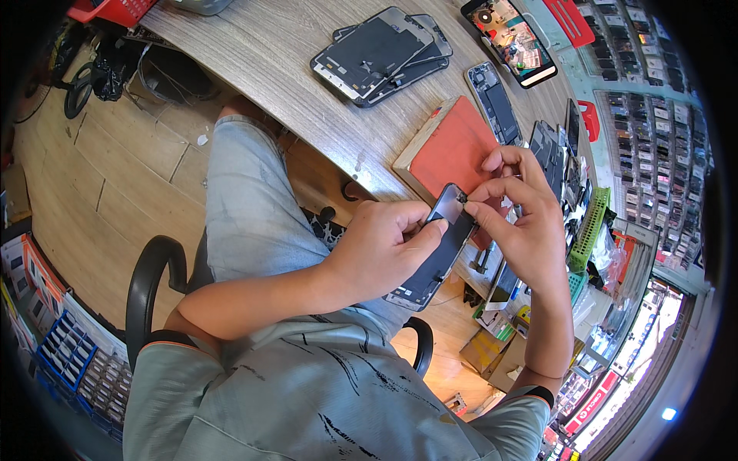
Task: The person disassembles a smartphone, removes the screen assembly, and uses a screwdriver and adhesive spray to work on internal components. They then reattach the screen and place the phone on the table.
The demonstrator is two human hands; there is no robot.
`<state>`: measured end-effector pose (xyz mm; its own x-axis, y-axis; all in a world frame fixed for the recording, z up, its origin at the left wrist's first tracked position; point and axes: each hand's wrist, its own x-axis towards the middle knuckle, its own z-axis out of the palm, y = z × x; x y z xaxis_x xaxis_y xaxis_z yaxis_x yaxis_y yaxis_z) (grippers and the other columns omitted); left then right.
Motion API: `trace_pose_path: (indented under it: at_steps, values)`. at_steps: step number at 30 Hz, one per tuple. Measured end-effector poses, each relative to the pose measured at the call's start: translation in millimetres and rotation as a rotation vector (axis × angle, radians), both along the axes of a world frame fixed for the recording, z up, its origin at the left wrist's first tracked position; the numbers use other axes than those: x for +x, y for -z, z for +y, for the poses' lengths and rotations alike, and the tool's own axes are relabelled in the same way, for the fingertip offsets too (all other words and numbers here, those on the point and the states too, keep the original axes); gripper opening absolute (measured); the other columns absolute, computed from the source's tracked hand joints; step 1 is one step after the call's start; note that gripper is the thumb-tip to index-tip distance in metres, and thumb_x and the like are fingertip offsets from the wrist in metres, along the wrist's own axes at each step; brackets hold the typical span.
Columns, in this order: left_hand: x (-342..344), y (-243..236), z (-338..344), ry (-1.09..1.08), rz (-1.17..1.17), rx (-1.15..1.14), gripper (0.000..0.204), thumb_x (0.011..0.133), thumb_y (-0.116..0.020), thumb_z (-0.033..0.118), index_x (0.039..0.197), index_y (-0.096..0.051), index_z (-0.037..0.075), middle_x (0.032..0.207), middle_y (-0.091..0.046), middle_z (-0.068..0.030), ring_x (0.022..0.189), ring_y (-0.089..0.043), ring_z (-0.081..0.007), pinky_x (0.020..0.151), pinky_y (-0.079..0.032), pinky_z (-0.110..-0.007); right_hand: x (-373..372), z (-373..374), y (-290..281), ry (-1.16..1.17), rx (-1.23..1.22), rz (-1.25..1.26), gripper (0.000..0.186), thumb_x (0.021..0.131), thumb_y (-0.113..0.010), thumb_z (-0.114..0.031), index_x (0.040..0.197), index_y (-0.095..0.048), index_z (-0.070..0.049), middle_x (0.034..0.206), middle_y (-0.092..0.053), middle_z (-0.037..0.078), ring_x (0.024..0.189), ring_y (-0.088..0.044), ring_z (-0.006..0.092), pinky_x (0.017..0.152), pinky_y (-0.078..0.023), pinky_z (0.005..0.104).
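My left hand is closed around one side of a dark phone screen panel, its thumb lying across the upper part. The panel is tilted in front of my body, its back side showing. At the panel's top end, the thumb and index finger of my right hand pinch together beside a small dark part. Whatever lies between those fingertips is too small to make out. Just beyond the panel's top is a thick orange-red block with pale sides, lying on the wooden table.
Several screen panels lie stacked on the table. An opened phone body sits beyond the block, and a lit phone at the far edge. To the right stand a green basket and clutter. A chair armrest is at my left.
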<state>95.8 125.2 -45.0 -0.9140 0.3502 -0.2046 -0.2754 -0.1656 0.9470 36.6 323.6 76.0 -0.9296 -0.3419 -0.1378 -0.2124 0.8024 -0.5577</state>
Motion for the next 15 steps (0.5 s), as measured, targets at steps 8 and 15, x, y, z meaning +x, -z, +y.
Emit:
trace_pose_path:
  at_steps: [8,15]
  values:
    - [-0.7,-2.6,-1.4,0.012,-0.022,0.012,0.028,0.111,-0.073,0.018,0.095,-0.076,-0.005,0.067,-0.063,0.0019,0.063,-0.05,-0.0023,0.055,-0.039,-0.029,-0.2,1.4,1.3,0.0,-0.013,-0.006,0.013,0.086,-0.085,0.006,0.096,-0.078,0.005,0.126,-0.063,0.011,0.103,-0.062,0.0215,0.09,-0.053,0.0329]
    - [-1.0,-3.9,-1.7,0.008,-0.015,-0.006,0.029,0.112,-0.073,0.018,0.094,-0.076,-0.005,0.066,-0.062,0.0024,0.063,-0.048,-0.0024,0.055,-0.038,-0.029,0.2,0.4,1.2,0.006,-0.023,-0.012,0.013,0.086,-0.085,0.006,0.096,-0.078,0.005,0.126,-0.063,0.011,0.102,-0.061,0.0209,0.089,-0.052,0.0325]
